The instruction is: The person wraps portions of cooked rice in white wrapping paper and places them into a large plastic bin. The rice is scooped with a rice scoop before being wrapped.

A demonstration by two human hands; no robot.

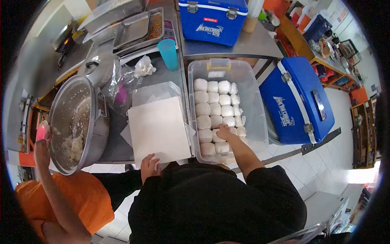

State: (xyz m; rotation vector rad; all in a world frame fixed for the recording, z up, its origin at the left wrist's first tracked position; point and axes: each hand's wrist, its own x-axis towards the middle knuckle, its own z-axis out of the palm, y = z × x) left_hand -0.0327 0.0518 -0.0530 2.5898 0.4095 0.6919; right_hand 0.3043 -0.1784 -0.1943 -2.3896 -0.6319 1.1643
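My right hand [226,132] reaches down into a clear plastic bin [256,134], its fingers curled onto one of the white wrapped bundles [218,135]. Several rounded bundles of the same kind sit side by side in rows there; my hand and forearm hide a few. Near the front edge of the counter, my left hand [150,166] rests with fingers apart at the lower edge of a stack of white paper sheets [159,126]. Some sheets below the top one stick out at angles. Nothing shows gripped in that hand.
To the left, a co-worker's hand [42,134] holds something pink beside a large metal pot [97,134] with rice-like remains. Behind stand a blue cup [168,55], metal trays [132,32] and a blue cooler [213,22]. Another blue cooler [298,97] is right of the bin.
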